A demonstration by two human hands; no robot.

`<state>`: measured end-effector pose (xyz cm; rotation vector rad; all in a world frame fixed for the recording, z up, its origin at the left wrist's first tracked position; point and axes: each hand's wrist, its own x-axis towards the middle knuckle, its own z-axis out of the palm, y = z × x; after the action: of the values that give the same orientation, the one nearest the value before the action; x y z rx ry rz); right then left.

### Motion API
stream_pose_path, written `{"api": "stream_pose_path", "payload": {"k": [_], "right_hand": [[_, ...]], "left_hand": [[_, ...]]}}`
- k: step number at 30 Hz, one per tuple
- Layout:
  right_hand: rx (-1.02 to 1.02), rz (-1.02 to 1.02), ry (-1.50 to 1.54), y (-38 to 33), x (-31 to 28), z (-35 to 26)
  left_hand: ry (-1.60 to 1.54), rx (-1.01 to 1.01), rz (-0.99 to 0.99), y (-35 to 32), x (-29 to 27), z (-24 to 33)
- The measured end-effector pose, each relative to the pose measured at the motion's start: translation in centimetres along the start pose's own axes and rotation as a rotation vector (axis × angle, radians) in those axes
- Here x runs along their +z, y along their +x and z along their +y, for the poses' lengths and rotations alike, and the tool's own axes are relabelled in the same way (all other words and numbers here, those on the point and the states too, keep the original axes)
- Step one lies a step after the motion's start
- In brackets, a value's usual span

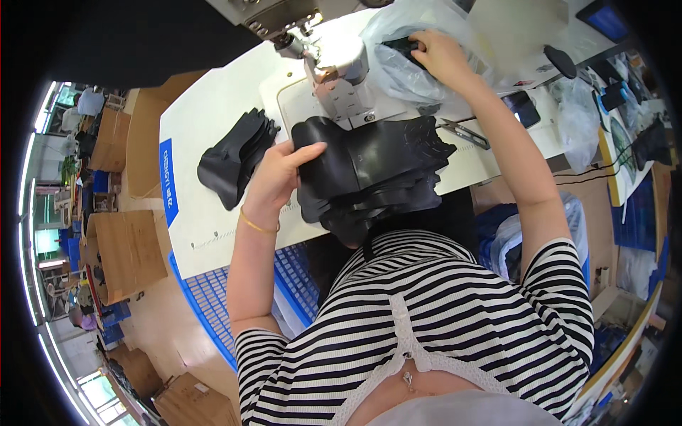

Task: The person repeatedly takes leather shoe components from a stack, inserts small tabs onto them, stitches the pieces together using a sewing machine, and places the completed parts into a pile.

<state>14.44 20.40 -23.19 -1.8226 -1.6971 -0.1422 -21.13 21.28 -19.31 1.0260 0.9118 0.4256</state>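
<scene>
A thick stack of black leather-like cut pieces (383, 160) lies at the table's front edge, below the sewing machine head (334, 78). My left hand (280, 170) grips its left end, thumb on top, the other fingers hidden beneath. Far right, my right hand (437, 57) reaches into a clear plastic bag (398, 74), its fingers closed on a small black piece (403, 47). What kind of piece that is does not show. A smaller fanned pile of black pieces (238, 156) rests on the table to the left of my left hand.
Thread snips (465, 133) lie right of the stack, near a phone (522, 108). Blue plastic baskets (213, 298) stand under the white table (206, 241). Cardboard boxes (124, 255) are on the floor at left. Another clear bag (577, 117) hangs at the right end.
</scene>
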Motion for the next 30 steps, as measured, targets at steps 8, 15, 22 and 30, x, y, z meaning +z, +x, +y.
{"api": "stream_pose_path", "payload": {"k": [8,15,22,30], "right_hand": [[0.111,0.049,0.005,-0.5,0.5,-0.4],[0.145,0.147,0.345,-2.4,-0.6,-0.8],[0.348,-0.126,0.871,-6.9,-4.0,-7.9],[0.574,-0.492,1.444,-10.6,-3.2,-15.3]], "left_hand": [[0.116,0.262,0.13,-0.2,1.5,-2.7],[0.142,0.119,0.094,-0.4,1.7,-2.0],[0.346,0.251,0.16,-0.9,2.0,-3.2],[0.219,0.331,0.194,-1.4,2.8,-3.5]]}}
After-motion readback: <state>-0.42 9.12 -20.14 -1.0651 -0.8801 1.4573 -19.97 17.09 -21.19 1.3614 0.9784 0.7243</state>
